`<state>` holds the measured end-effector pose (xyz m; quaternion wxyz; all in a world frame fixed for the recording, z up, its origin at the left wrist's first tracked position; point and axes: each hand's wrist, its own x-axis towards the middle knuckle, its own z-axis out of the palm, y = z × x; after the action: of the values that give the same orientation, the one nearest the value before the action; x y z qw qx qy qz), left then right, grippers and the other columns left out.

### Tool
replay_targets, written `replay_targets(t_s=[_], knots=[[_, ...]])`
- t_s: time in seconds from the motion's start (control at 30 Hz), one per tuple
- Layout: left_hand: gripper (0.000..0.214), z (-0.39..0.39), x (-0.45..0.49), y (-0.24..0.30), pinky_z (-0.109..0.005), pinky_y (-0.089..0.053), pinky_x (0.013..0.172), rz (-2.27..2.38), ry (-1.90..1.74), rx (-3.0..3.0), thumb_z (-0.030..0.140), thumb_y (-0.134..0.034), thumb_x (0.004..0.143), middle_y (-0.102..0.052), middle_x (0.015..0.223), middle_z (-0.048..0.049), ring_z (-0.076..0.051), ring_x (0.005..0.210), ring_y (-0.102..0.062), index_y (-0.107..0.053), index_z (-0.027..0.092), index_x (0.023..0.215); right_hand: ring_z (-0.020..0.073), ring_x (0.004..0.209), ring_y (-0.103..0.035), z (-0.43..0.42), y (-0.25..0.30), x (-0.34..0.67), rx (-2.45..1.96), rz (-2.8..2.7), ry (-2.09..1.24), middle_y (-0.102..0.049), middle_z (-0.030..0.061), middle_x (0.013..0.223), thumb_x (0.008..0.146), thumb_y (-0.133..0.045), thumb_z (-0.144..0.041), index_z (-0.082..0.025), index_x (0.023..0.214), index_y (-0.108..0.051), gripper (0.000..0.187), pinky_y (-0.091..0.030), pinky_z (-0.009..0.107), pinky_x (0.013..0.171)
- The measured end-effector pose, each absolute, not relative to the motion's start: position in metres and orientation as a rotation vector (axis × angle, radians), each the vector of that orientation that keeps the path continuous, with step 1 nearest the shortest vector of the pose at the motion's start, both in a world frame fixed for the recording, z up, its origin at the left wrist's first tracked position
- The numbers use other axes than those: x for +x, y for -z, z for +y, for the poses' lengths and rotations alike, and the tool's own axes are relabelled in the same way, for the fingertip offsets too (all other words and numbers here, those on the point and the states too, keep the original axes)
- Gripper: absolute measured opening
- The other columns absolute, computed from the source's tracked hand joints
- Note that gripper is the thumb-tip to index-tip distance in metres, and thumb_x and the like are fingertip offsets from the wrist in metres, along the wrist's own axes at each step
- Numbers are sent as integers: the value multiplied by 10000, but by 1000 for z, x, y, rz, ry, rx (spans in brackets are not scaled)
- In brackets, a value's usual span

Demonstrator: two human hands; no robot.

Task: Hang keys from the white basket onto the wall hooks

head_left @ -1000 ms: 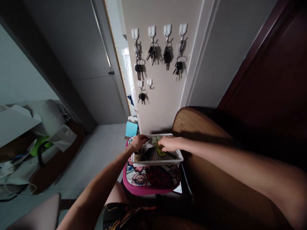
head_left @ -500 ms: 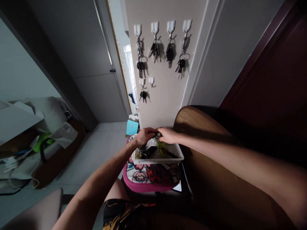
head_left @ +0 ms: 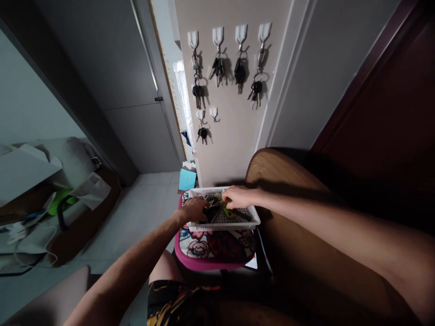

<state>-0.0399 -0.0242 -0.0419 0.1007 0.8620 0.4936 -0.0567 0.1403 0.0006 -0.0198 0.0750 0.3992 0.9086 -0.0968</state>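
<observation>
A white perforated basket point(head_left: 224, 226) sits on a floral-topped stool point(head_left: 197, 248) with a pink rim. Inside are a bunch of metal keys point(head_left: 212, 200), a dark flat item point(head_left: 213, 213) and a yellow-green item point(head_left: 228, 211) with a dark strip. My left hand point(head_left: 196, 209) reaches into the basket's left side, thumb and forefinger apart beside the dark item. My right hand point(head_left: 238, 198) is inside the right half, fingers closed together just above the yellow-green item. Whatever lies between those fingertips is hidden.
Several key bunches point(head_left: 239, 74) hang from white hooks on the wall panel. One small lower hook point(head_left: 214, 114) has no keys. A wooden table point(head_left: 272, 176) stands close on the right. A blue box point(head_left: 186, 179) is behind the stool; a cluttered bench point(head_left: 78, 226) is at left.
My hands have moved apart from where they met over the basket's back edge. The left has dropped left and nearer, the right slightly lower. The metal keys now show between them.
</observation>
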Motion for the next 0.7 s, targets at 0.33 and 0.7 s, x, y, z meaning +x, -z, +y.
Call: replay_targets(t_s=[0.33, 0.7], knots=[[264, -29, -34, 44, -288, -382, 682, 1495, 187, 2521, 205, -442, 557, -507, 899, -71, -202, 831, -466, -525, 163, 804, 170, 740, -479, -15, 27, 134, 1315, 2651, 181, -495, 63, 860, 548, -457, -149, -173, 836, -457, 289, -344, 235, 574], [474, -35, -13, 53, -376, -299, 786, 1717, 137, 2481, 439, -494, 509, -467, 960, -126, -259, 912, -399, -522, 100, 840, 182, 731, -503, 12, 22, 154, 1427, 2526, 137, -558, 48, 814, 546, -468, -247, -194, 804, -536, 272, -343, 232, 537]])
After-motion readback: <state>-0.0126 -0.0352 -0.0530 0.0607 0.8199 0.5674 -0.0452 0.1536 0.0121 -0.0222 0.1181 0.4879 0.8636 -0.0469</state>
